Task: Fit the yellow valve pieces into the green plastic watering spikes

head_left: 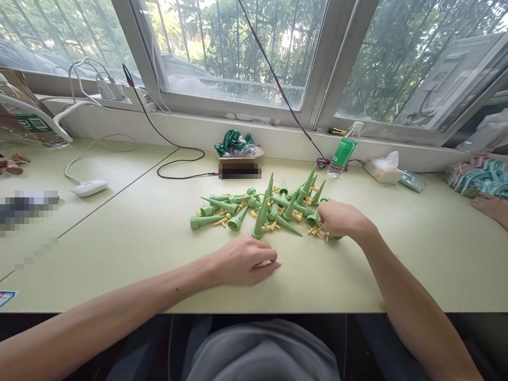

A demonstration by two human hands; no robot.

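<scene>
While my left hand (pixel 243 262) rests half-curled on the table (pixel 138 243) just in front of the spike pile (pixel 254 209), my right hand (pixel 339 219) sits curled in its right edge, and I can't tell if either holds anything.

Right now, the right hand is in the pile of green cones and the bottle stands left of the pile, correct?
No. The head view shows the bottle right of the pile of green cones, farther back; the right hand is in the pile.
</scene>
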